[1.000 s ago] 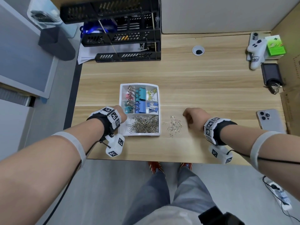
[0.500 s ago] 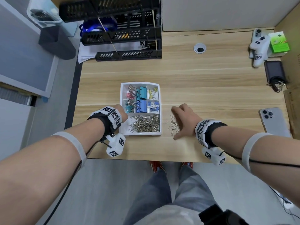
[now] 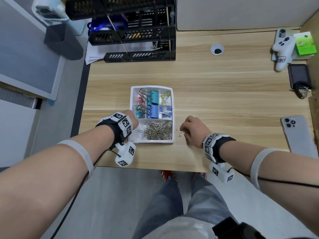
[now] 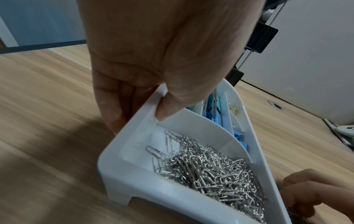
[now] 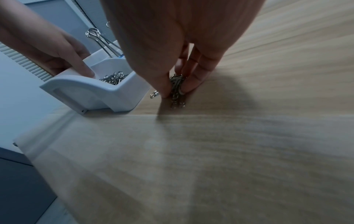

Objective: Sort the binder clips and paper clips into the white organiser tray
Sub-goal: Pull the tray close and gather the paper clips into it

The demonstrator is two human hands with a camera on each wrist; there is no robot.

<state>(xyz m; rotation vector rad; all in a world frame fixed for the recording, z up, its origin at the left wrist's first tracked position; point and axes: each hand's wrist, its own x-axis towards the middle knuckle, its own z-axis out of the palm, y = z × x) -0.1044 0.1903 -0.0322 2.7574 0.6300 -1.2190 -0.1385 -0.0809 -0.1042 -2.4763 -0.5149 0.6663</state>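
The white organiser tray (image 3: 151,87) sits on the wooden desk with coloured binder clips (image 3: 152,100) in its far compartments and a heap of silver paper clips (image 3: 158,130) in the near one. My left hand (image 3: 133,120) grips the tray's left rim (image 4: 145,109), thumb inside and fingers outside. Just right of the tray, my right hand (image 3: 187,128) pinches a bunch of loose paper clips (image 5: 177,86) between thumb and fingers, low against the desk. A few stray clips (image 3: 179,133) lie beside them.
A black stacked file rack (image 3: 134,31) stands at the back left. A phone (image 3: 296,135) lies at the right, with a white controller (image 3: 283,49), green box (image 3: 304,44) and dark wallet with keys (image 3: 299,78) at the back right. The desk's front edge is close.
My right hand moved left from its spot right of the loose paper clips, came down over them and gathered them into a pinch. The left hand stayed on the tray's rim.
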